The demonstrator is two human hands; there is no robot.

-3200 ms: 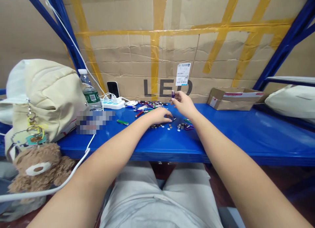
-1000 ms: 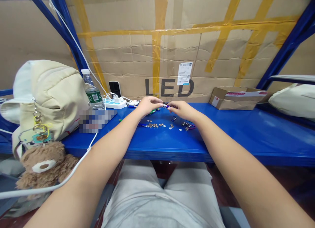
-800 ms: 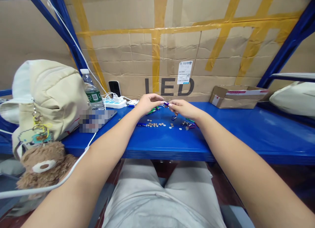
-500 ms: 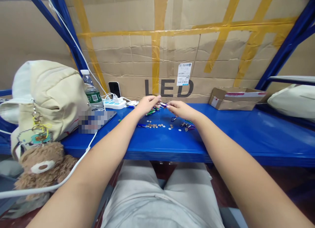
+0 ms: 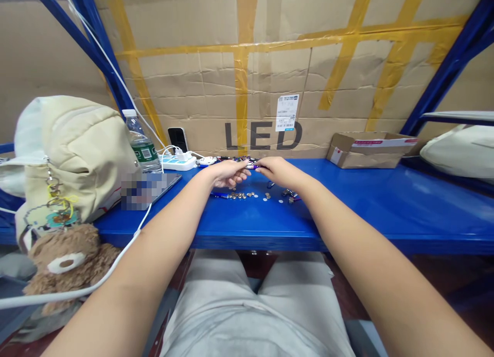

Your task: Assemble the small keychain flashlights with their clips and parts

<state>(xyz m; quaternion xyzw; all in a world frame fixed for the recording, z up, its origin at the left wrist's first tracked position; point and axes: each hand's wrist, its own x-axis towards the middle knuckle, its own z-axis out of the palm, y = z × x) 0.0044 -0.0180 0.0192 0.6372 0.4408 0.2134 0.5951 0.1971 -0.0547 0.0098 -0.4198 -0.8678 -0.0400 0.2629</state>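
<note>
My left hand [image 5: 227, 172] and my right hand [image 5: 278, 171] meet over the blue shelf [image 5: 347, 208], fingertips pinched together on a small purple keychain flashlight [image 5: 252, 166]. Below them lie several small button cells [image 5: 241, 195] in a loose row, a blue flashlight [image 5: 218, 195] and a few carabiner clips [image 5: 289, 195]. More coloured little flashlights [image 5: 235, 159] are heaped behind my hands by the cardboard wall.
A cream backpack [image 5: 73, 146] with a plush bear [image 5: 65, 259], a water bottle [image 5: 141, 143], a white power strip [image 5: 178, 162] with a phone [image 5: 178, 139] and a white cable stand left. An open cardboard box [image 5: 368, 148] and a white bag [image 5: 459, 151] sit right.
About three seconds ago my right hand held the purple flashlight up while my left picked at the shelf; since then both hands have come together on it and sunk slightly toward the shelf.
</note>
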